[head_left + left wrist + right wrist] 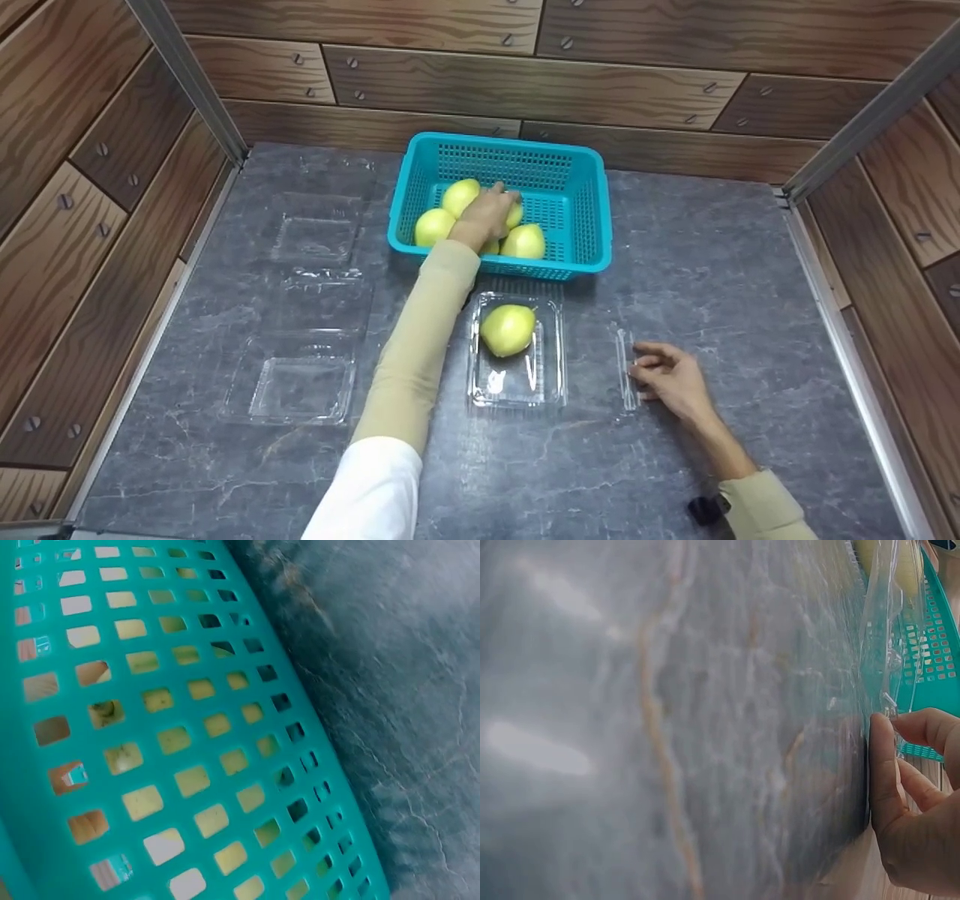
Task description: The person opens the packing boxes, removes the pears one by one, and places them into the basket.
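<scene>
A pear [508,330] lies in the open clear plastic clamshell container [517,394] at mid-table. My left hand [487,214] reaches into the teal basket [585,259] and rests over a pear [515,215], partly covering it; its thumb and grip are hidden. Other yellow-green pears, such as one at the left [435,227], lie around that hand. Through the basket's holes, the left wrist view shows only pieces of fruit and fingers. My right hand [675,382] pinches the edge of the container's clear lid [626,371] between thumb and fingertips, right of the container.
More open clear containers lie on the left side of the table, one nearer [300,386] and one farther back [315,238]. Wood-patterned walls [450,75] surround the grey marbled tabletop [712,262] at the back and sides.
</scene>
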The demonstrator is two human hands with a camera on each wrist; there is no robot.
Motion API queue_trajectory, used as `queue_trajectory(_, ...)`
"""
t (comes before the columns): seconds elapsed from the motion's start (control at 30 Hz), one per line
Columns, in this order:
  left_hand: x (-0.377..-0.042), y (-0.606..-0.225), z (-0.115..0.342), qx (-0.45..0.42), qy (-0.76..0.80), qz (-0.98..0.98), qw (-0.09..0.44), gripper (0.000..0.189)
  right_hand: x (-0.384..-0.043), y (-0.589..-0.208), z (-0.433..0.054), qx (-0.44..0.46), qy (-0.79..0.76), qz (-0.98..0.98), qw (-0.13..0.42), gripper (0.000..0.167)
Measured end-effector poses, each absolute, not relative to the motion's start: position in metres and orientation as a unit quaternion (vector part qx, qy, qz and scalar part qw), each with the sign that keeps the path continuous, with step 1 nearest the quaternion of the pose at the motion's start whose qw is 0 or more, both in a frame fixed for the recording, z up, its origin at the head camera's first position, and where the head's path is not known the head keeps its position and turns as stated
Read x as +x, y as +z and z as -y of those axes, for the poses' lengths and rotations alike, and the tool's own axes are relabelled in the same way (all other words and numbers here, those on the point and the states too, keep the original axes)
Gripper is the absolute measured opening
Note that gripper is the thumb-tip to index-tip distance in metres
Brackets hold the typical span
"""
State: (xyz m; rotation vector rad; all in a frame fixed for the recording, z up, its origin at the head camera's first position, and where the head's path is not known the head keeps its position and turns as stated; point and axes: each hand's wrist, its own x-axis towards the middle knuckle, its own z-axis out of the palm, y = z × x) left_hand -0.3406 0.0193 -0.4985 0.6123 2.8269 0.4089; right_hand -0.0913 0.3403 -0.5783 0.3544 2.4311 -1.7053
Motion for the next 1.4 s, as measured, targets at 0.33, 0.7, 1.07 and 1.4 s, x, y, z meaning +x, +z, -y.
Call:
queue_trajectory(0.33, -0.333, -0.475, -0.017, 0.232, 0.138, -0.955, 0.121, 0.065, -0.092, -0.576, -0.341, 0.117, -0.562, -0.815, 0.080, 0.051)
queue_trajectory(0.7, -0.308, -0.450, -0.017, 0.300, 0.101, -0.943, 0.104, 0.079, -0.092, -0.579, -0.342, 0.110, -0.551, -0.823, 0.084, 0.052)
queue_trajectory(1.07, -0.264, -0.443, -0.017, 0.400, 0.067, -0.912, 0.057, 0.091, -0.092, -0.576, -0.342, 0.115, -0.560, -0.816, 0.085, 0.052)
queue_trajectory(1.4, -0.216, -0.448, -0.015, 0.455, 0.033, -0.888, 0.050, 0.100, -0.091, -0.576, -0.342, 0.113, -0.566, -0.812, 0.085, 0.052)
